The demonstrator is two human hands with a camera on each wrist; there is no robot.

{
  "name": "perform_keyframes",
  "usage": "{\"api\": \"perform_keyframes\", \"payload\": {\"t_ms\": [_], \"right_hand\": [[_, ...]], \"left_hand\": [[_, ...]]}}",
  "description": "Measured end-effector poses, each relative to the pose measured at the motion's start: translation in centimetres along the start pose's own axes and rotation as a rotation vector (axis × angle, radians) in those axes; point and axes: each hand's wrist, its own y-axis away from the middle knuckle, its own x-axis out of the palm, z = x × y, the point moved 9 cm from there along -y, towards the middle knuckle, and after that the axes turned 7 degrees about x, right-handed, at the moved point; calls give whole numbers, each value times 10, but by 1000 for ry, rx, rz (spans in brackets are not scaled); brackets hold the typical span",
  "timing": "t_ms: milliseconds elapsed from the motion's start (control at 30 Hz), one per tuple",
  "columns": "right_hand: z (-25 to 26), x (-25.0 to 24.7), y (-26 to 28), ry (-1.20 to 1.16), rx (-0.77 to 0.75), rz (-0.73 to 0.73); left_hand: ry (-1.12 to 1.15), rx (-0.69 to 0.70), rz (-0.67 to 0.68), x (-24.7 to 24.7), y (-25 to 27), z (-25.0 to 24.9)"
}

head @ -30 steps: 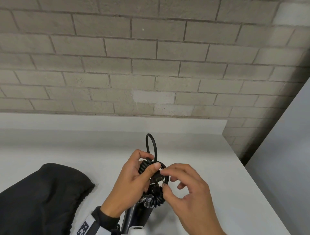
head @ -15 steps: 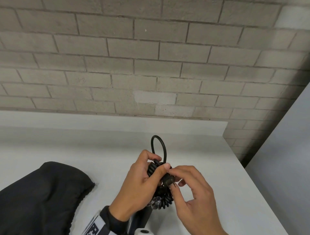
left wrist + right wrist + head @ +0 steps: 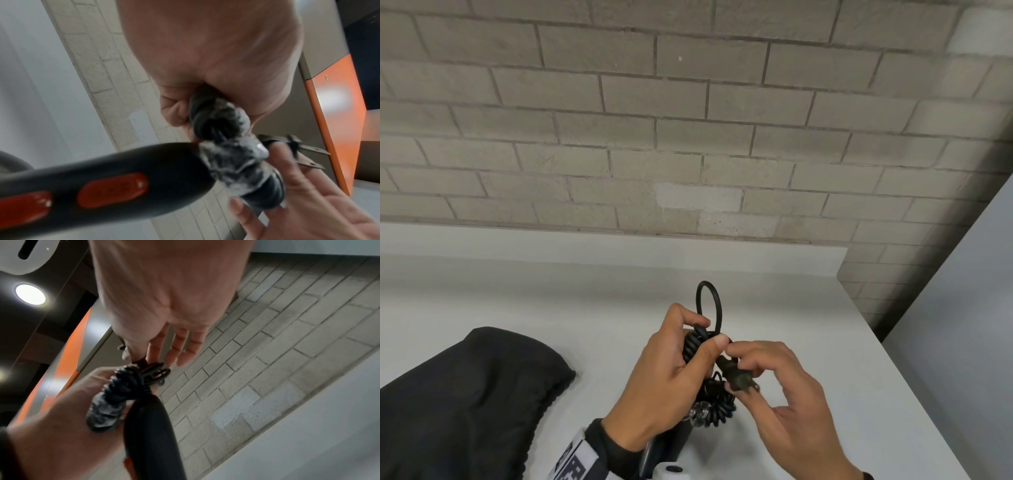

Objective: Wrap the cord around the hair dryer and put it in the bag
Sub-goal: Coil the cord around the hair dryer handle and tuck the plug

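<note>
Since 1 s ago the plug (image 3: 738, 376), pinched by the right hand (image 3: 787, 401), sits lower at frame centre beside the coiled cord (image 3: 697, 346) clasped by the left hand (image 3: 667, 383); wrapping nearly finished, bag (image 3: 465, 394) waits lower left.

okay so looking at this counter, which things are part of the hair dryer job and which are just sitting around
Part of the job:
hair dryer
cord
plug
bag
left hand
right hand

Just there:
counter
brick wall

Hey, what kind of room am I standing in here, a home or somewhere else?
Probably an institutional or commercial building, not a home, though I can't be sure: a bare painted brick wall, a plain white counter, and an orange panel beside recessed ceiling lights.
</note>
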Motion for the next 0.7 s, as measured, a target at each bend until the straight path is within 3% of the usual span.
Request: {"api": "perform_keyframes", "payload": {"t_ms": [200,333,500,700], "right_hand": [[-2,-9,8,-429,224,-136],[4,-19,3,-525,241,-217],[12,-38,-4,-678,260,-287],[20,-54,-24,-708,295,-256]], "left_hand": [[-97,45,-27,-11,-1,0],[-247,124,47,-6,-1,-13],[-265,135,37,-8,-2,-12],[-295,171,69,-5,0,-17]]}}
